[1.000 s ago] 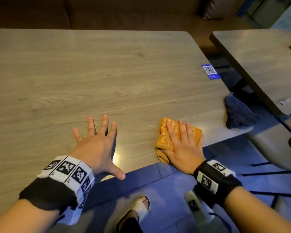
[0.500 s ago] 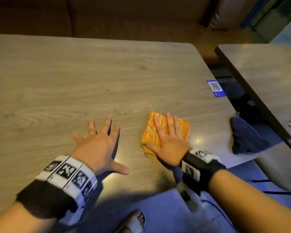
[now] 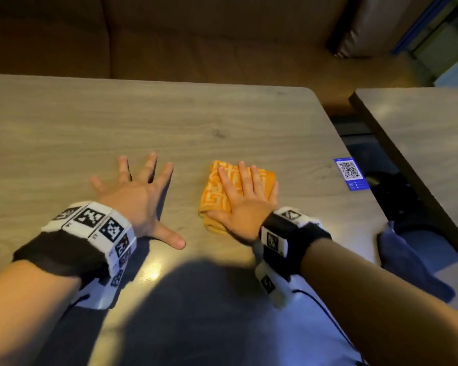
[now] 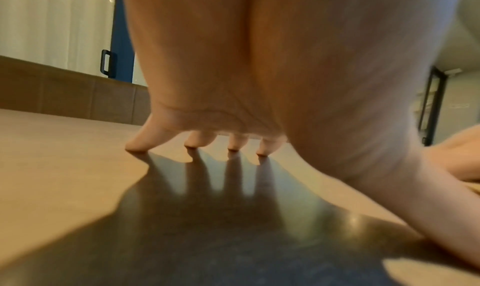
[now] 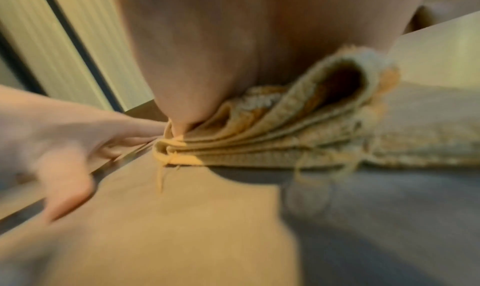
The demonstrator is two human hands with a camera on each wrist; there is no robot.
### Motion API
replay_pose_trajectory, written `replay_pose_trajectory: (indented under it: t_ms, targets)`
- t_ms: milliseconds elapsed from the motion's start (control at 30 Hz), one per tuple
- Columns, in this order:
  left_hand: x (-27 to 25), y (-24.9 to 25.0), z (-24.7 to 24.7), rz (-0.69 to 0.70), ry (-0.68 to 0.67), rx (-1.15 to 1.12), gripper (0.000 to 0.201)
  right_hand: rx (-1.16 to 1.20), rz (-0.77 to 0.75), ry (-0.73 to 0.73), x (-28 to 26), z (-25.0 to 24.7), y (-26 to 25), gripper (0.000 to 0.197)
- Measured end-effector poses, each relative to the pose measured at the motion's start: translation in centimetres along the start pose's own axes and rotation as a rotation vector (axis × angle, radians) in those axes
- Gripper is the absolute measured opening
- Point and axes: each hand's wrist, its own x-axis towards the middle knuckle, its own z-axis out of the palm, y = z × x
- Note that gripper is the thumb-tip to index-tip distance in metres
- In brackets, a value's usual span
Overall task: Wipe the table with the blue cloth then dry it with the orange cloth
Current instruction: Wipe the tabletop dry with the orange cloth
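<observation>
Both arms reach forward, each with a marker band strapped at the wrist. Left hand (image 3: 135, 199) is splayed wide, palm down, thumb stuck out to the side; from the wrist cam the fingertips (image 4: 135, 147) touch down while the palm arches up a bit. Right hand (image 3: 245, 204) lies flat with straight fingers (image 3: 245, 178) close together, pressing down on the cloth (image 3: 217, 196), thumb along its near edge.
</observation>
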Motion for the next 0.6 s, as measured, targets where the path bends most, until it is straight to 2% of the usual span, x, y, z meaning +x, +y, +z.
replay_pose_trajectory:
  t_ms: [67, 200, 267, 333, 433, 467, 533, 600]
  targets:
    - [0.0, 0.0, 0.0, 0.004, -0.013, 0.002, 0.164, -0.012, 0.006, -0.037, 1.2, -0.3, -0.2, 0.094]
    - [0.4, 0.4, -0.2, -0.014, -0.062, -0.003, 0.166, -0.067, -0.132, -0.048, -2.2, 0.0, 0.2, 0.098]
    - [0.4, 0.4, -0.3, -0.007, -0.071, -0.024, 0.165, -0.076, -0.156, 0.015, -0.9, -0.1, 0.4, 0.098]
    - [0.3, 0.4, -0.4, 0.002, -0.075, -0.040, 0.165, -0.039, -0.090, 0.091, 2.8, -0.7, 0.1, 0.098]
    - [0.3, 0.4, -0.3, 0.011, -0.053, -0.039, 0.167, 0.018, 0.035, -0.026, 7.8, -1.5, -1.0, 0.095]
    - [0.3, 0.4, -0.4, 0.013, -0.055, -0.042, 0.167, 0.011, 0.045, -0.007, 8.1, -1.7, -1.3, 0.094]
    - [0.4, 0.5, -0.5, 0.024, -0.083, -0.057, 0.163, -0.030, -0.032, 0.011, 6.4, -1.8, -1.4, 0.096]
    - [1.4, 0.2, -1.4, 0.036, -0.058, -0.046, 0.155, -0.039, -0.141, -0.079, 5.2, -1.7, -0.5, 0.093]
